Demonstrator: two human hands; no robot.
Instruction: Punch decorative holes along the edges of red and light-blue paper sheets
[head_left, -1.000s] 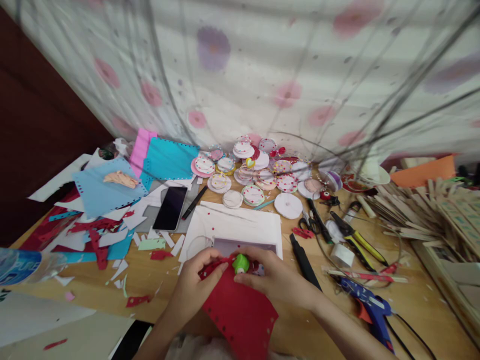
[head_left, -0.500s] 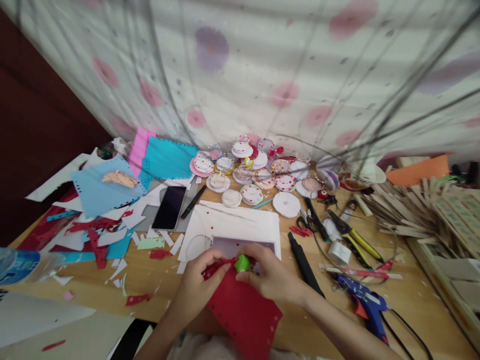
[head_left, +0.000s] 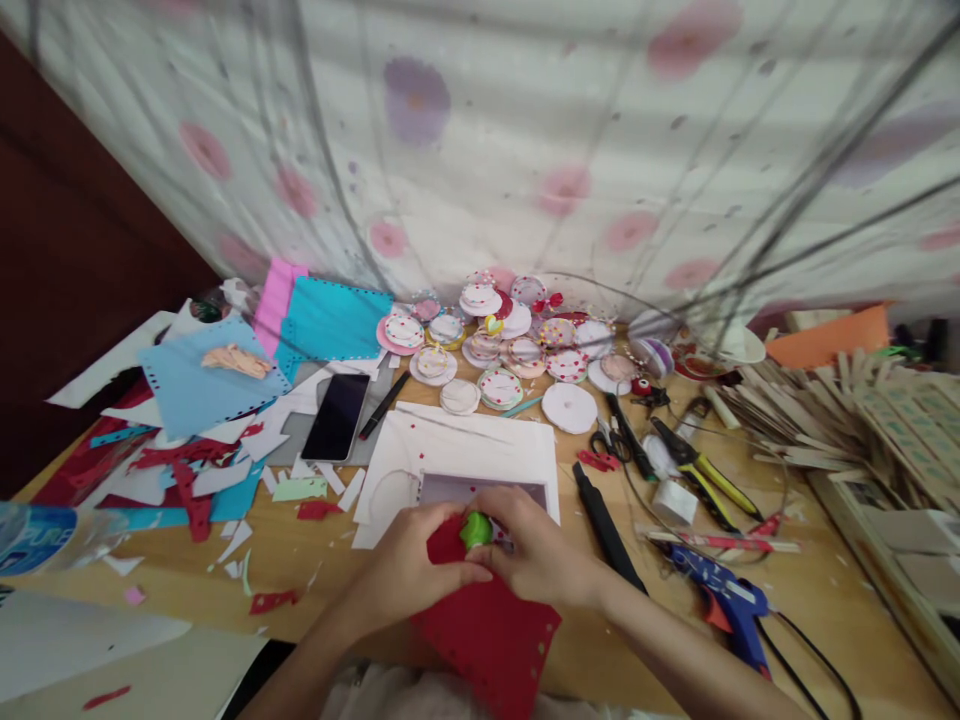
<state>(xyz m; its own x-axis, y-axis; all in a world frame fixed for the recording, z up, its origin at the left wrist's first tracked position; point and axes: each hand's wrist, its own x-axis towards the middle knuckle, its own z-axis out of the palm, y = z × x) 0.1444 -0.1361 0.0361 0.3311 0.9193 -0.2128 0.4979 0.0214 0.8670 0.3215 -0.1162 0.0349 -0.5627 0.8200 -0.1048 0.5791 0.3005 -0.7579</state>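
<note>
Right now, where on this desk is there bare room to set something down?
Bare wood shows front right, between the glue gun and the wooden sticks, and front left, between the left hand and the red scraps. Crowded: paper discs at the back, scissors and pliers mid-right.

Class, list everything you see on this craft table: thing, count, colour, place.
red sheet: one, red, near edge, under both hands
green tool: one, green, at the sheet's top edge
white sheet: one, white, middle
phone: one, black, left of middle
paper discs: many, white, dotted, far middle
scissors: one, black, right of middle
glue gun: one, blue, near right
wooden sticks: many, tan, far right
blue sheets: two, blue, far left
left hand: one, gripping red sheet
right hand: one, gripping green tool
</note>
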